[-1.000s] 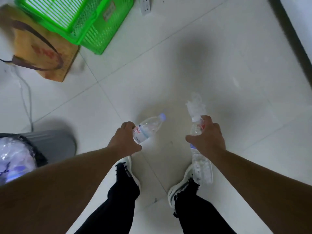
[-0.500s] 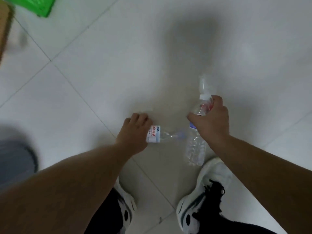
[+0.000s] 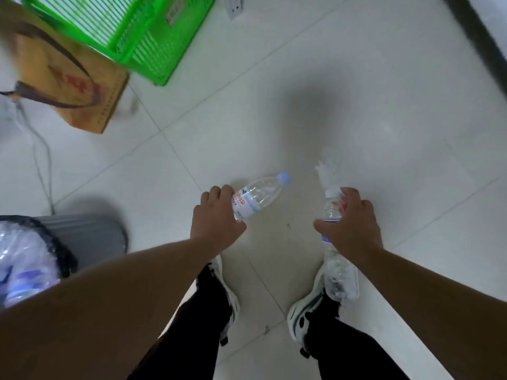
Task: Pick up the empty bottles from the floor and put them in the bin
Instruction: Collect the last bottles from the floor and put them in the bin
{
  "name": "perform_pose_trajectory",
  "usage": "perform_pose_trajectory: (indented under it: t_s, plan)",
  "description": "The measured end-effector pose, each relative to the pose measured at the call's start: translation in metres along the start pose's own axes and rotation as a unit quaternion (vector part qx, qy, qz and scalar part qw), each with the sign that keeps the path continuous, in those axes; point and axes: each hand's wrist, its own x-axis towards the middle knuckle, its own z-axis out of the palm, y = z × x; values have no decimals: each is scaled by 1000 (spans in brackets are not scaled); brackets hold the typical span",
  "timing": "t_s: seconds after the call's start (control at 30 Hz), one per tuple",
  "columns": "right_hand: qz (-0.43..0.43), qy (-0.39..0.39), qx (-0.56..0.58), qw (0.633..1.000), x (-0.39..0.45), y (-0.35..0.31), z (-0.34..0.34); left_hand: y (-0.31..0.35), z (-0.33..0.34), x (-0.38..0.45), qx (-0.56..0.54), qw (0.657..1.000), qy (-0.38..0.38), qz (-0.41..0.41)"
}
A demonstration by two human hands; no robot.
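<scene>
My left hand (image 3: 216, 218) is shut on a clear empty bottle (image 3: 258, 196) with a white-and-blue label and a pale blue cap, which points up and to the right. My right hand (image 3: 348, 226) grips a second clear bottle (image 3: 340, 272) around its neck, its crinkled body hanging below my fist over my right shoe. Crumpled clear plastic (image 3: 327, 174) sticks out above that fist; I cannot tell whether it is a separate bottle. The grey bin (image 3: 90, 237) with a black liner stands at the lower left, with clear bottles inside, left of my left forearm.
A green plastic basket (image 3: 148, 42) and a brown paper bag (image 3: 68, 86) sit on the white tiled floor at the upper left. A grey cable (image 3: 41, 160) trails down towards the bin. A dark skirting strip (image 3: 477, 42) runs along the upper right.
Both hands have risen from the floor with their bottles. The view has pulled back, so the bin, basket and bag are in sight again. The left bottle now points up-right.
</scene>
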Motion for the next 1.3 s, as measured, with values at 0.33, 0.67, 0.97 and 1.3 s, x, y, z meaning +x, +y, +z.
perform_pose_trajectory:
  t_s: [0.33,0.67,0.97,1.3]
  plan:
    - [-105,-32,-14,994,-102,-127,-67,-12,-128,-149,-202,957,67,-197]
    - [-186,-129,-76,971,-180,-199,-25,-102,-137,-265,-316,877,130,-338]
    - [-195,-184,-117,956,-284,-259,94,-240,-131,-359,-404,822,174,-362]
    - [-236,-211,-105,943,-360,-391,207,-394,-172,-396,-416,792,205,-398]
